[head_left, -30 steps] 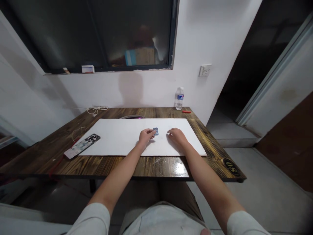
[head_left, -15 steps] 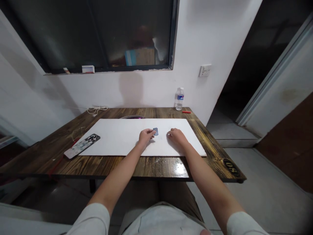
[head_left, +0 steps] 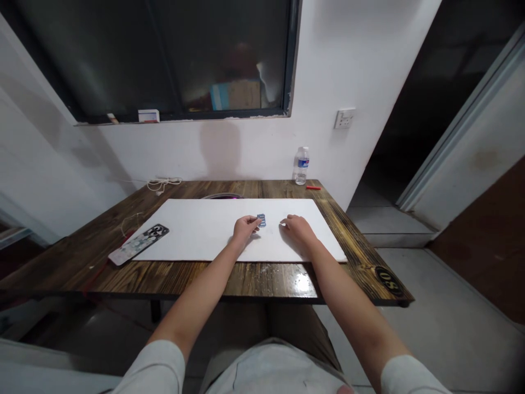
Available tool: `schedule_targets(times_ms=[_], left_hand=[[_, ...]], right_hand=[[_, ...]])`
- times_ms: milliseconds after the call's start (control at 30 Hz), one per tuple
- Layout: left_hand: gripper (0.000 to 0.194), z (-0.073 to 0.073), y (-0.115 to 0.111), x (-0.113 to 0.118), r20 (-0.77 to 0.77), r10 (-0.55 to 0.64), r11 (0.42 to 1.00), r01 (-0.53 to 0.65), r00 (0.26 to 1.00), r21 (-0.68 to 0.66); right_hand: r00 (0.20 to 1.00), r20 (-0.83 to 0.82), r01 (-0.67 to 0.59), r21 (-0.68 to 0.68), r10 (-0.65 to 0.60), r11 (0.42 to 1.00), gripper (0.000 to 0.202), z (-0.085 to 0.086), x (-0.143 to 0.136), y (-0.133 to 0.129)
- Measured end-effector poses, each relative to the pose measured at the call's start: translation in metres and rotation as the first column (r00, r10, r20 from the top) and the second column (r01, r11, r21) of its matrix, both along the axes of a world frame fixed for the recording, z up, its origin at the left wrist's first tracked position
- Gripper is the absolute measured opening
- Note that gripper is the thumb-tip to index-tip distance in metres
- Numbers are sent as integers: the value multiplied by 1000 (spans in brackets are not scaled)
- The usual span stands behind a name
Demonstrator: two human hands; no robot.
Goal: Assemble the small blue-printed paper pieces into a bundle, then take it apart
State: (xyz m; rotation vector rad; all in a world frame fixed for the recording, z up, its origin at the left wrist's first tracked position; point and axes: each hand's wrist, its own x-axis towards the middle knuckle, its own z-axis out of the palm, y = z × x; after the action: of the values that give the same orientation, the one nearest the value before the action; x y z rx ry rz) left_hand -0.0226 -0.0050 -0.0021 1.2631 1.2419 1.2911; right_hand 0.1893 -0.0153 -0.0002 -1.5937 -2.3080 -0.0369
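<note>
Between the thumb and fingers of my left hand [head_left: 245,227] is a small blue, flat piece with pale markings [head_left: 262,220], held just above a white board [head_left: 197,230]. My right hand [head_left: 298,230] rests over the right part of the board, a short way from the blue piece. Its fingers are bent and partly hidden by the back of the hand, so whether anything is in them cannot be made out.
On the wooden table [head_left: 164,282], a phone [head_left: 138,244] lies over the board's left edge. A white cable [head_left: 163,184], a water bottle [head_left: 301,166] and a red pen-like object [head_left: 313,187] are at the back. A dark round object is partly hidden behind the board.
</note>
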Motion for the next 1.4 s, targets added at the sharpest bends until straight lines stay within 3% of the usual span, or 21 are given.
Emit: schedule_targets(times_ms=[300, 800, 1200, 1400], left_hand=[[36, -2, 2, 0, 15, 10, 1000, -10, 1000, -10], [40, -2, 2, 2, 16, 1, 1000, -1, 1000, -6], [36, -4, 2, 2, 5, 2, 1000, -2, 1000, -6], [35, -2, 1, 1, 11, 12, 1000, -12, 1000, -11]], right_hand=[[998, 1, -67, -50, 67, 997, 27, -4, 8, 6], [998, -33, -59, -76, 57, 995, 26, -5, 8, 8], [987, -158, 19, -16, -21, 1000, 28, -8, 3, 1], [936, -352, 55, 62, -30, 997, 42, -19, 8, 16]])
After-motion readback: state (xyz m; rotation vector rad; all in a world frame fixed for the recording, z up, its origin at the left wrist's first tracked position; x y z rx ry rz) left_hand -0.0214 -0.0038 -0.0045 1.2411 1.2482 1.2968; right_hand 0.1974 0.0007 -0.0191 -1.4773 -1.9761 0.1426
